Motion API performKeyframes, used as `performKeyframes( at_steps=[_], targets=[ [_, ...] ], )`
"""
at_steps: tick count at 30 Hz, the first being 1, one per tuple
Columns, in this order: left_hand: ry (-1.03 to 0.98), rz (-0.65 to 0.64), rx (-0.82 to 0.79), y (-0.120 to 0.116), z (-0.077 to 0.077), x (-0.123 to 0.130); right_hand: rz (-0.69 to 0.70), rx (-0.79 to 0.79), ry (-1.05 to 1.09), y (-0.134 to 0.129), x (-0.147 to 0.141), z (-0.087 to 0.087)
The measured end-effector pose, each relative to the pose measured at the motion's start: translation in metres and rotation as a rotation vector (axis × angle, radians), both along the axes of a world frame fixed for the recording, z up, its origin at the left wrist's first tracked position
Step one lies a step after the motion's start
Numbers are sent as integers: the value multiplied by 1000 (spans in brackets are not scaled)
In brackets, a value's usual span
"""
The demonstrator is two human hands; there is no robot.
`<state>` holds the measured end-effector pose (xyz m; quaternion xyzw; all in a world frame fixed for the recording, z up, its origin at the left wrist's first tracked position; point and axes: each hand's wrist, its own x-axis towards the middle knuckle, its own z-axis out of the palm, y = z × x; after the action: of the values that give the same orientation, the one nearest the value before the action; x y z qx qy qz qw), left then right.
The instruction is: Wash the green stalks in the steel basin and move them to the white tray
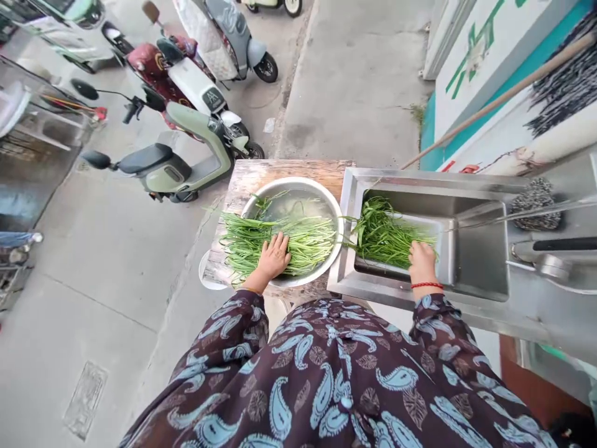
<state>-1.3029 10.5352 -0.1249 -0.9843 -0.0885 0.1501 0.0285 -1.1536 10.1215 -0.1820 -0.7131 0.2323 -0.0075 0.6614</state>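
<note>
My left hand lies with its fingers spread on a pile of long green stalks in a round metal basin of water. Leafy ends hang over the basin's left rim. On the right, my right hand is closed at the pale ends of another green bunch. That bunch rests in a metal tray inside the steel sink. A few leaves stretch across the rim between basin and sink.
The basin stands on a worn wooden table. A faucet and a scouring pad are at the sink's right. A wooden pole leans behind it. Scooters are parked at the upper left.
</note>
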Motion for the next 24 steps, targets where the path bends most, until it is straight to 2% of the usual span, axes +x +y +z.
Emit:
performKeyframes(
  at_steps=[3,6,8,11,14,17,19,20,23,24],
  targets=[
    [14,20,-51,0,8,-1,-45,50,24,4,11,12],
    [32,31,-104,0,21,1,16,61,-65,33,11,34],
    [-6,26,-149,0,31,5,159,27,-165,65,3,52],
    [-128,17,-204,3,44,16,465,-60,-295,124,-14,79],
    [-172,-8,-223,10,50,30,759,-171,-393,177,-28,94],
    [-164,-38,-184,22,43,44,1074,-362,-513,214,-26,92],
    [-152,-56,-150,30,31,50,1185,-549,-573,234,-15,83],
    [-139,-67,-142,33,25,51,1173,-642,-572,243,-8,78],
    [-71,-107,-159,38,9,48,1000,-857,-434,267,7,61],
    [-43,-124,-172,39,7,45,996,-911,-381,274,7,57]
  ],
)
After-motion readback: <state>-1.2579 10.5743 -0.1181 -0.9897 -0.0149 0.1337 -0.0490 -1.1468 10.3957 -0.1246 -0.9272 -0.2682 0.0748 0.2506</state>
